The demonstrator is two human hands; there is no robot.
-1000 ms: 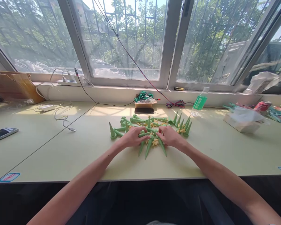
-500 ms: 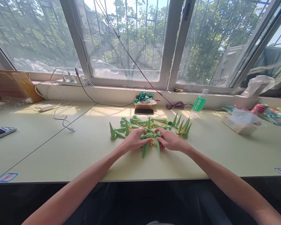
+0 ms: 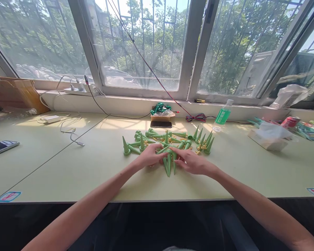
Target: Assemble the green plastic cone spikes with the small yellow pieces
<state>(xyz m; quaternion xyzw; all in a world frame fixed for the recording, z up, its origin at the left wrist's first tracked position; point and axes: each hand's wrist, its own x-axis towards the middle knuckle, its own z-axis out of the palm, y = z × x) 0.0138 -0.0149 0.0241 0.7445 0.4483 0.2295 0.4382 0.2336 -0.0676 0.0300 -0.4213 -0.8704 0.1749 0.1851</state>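
Note:
My left hand (image 3: 149, 155) is closed around a green plastic plant-watering spike (image 3: 162, 150), whose tip points up to the right. Opposite it, my right hand (image 3: 191, 161) pinches another green spike (image 3: 174, 163) that points towards me; its finger contacts are partly hidden. Between the hands more green spikes (image 3: 169, 164) lie with their tips towards the table's front edge. Behind and around them spreads a pile of green spikes (image 3: 154, 134) with small yellow pieces among them. Several spikes (image 3: 208, 145) stand upright on the right, and another upright spike (image 3: 125, 146) is at the far left.
Behind the pile are a black phone (image 3: 161, 124) and a small box (image 3: 162, 113) of green items. A bottle (image 3: 222, 115) leans by the wall, with a tissue box (image 3: 269, 137) further right. A white cable (image 3: 72, 134) and another phone (image 3: 2, 148) lie left.
My right hand has shifted slightly, its index finger now reaching further left. The spikes between my hands have moved closer together and to the right. My left hand stays nearly in place.

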